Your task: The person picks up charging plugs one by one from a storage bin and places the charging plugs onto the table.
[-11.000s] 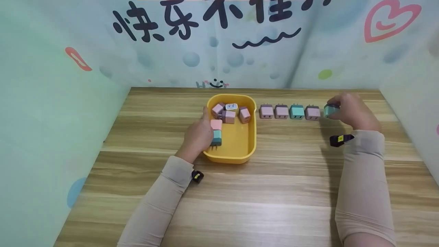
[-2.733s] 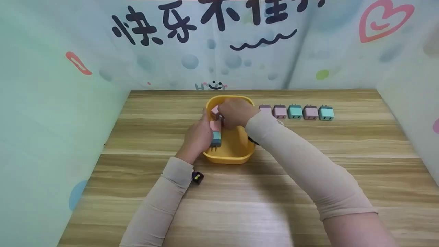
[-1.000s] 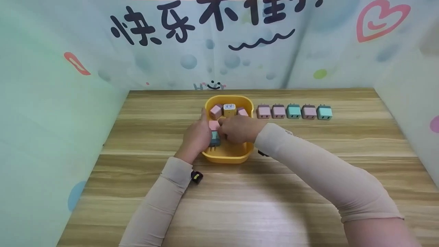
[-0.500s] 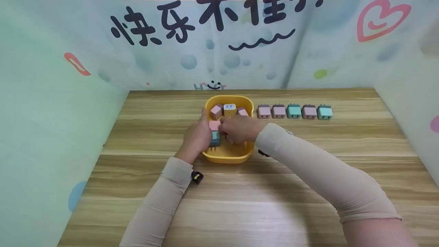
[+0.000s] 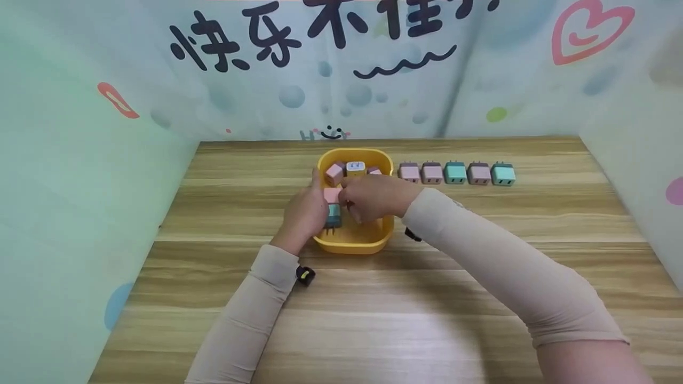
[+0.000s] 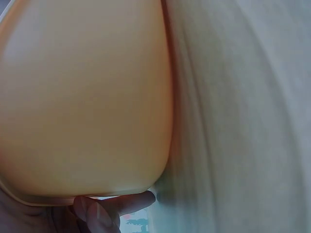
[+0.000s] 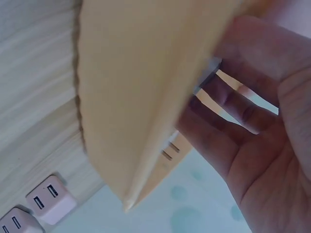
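A yellow plastic bin (image 5: 354, 248) stands on the table, with several USB charger plugs in it. My left hand (image 5: 305, 216) grips its left wall, with the thumb along the rim and fingers on the outside in the left wrist view. Inside the bin, my right hand (image 5: 376, 196) has its fingers curled round a grey-edged charger plug (image 7: 208, 75), mostly hidden by the fingers and wall. By its fingertips lies a pink charger plug (image 5: 332, 195), with a teal one (image 5: 333, 213) nearer me. Behind are a tilted pink plug (image 5: 335, 174) and a yellow, white-faced plug (image 5: 356, 169).
To the bin's right, a row of pink and teal charger plugs (image 5: 455, 173) runs along the back of the wooden table (image 5: 341, 320), prongs toward the backdrop (image 5: 256, 106). The row's near pink plug (image 7: 51, 199) shows beside the bin in the right wrist view.
My right hand has set a teal plug at the row's right end, let it go and returned to the bin. There it moved from the back toward the middle. My left hand has kept its hold.
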Demonstrator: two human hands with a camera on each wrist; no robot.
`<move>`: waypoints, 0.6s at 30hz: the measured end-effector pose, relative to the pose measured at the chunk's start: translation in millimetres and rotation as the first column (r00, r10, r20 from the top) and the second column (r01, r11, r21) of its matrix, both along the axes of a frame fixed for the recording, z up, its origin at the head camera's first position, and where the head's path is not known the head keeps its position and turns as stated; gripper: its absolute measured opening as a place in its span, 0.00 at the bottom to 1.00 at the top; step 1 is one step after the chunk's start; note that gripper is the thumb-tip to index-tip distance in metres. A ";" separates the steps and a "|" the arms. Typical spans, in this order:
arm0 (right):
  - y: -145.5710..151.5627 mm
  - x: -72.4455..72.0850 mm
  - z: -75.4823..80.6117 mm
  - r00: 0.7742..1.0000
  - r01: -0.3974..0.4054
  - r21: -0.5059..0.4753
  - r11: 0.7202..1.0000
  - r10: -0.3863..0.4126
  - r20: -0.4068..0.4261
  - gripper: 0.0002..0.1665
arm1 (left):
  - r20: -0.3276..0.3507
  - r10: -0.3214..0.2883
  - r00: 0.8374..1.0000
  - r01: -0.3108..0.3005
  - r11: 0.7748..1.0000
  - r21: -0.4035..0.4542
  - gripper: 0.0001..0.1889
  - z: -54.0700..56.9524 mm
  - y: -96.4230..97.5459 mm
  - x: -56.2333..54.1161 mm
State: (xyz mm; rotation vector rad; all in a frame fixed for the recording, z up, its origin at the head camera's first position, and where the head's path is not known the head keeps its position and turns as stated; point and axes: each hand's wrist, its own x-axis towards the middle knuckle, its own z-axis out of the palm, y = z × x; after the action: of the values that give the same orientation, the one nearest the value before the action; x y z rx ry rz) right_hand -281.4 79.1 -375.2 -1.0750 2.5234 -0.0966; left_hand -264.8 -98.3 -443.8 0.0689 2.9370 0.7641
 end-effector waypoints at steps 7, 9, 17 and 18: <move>9.8 -0.3 9.7 0.998 -0.010 -0.073 0.997 0.005 -0.064 0.17 | -0.010 -0.015 1.000 0.015 1.000 -0.023 0.38 0.1 0.1 -0.5; 12.9 0.4 11.9 0.997 -0.001 -0.090 0.996 -0.006 -0.077 0.17 | -0.013 -0.010 1.000 0.010 1.000 -0.018 0.38 0.0 0.0 -0.2; 23.1 5.4 14.8 0.993 0.018 -0.160 0.987 -0.037 -0.116 0.16 | 0.009 0.009 1.000 -0.009 1.000 0.010 0.39 0.6 0.5 0.8; 24.6 6.0 15.1 0.992 0.014 -0.168 0.986 -0.035 -0.124 0.16 | 0.015 0.010 1.000 -0.010 1.000 0.013 0.39 0.9 0.5 1.1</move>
State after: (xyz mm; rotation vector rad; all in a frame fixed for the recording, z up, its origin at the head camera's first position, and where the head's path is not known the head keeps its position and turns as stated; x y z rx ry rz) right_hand -275.4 103.7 -360.2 -1.1465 2.6819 -0.2581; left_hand -263.7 -97.8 -443.0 0.0495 2.9209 0.7825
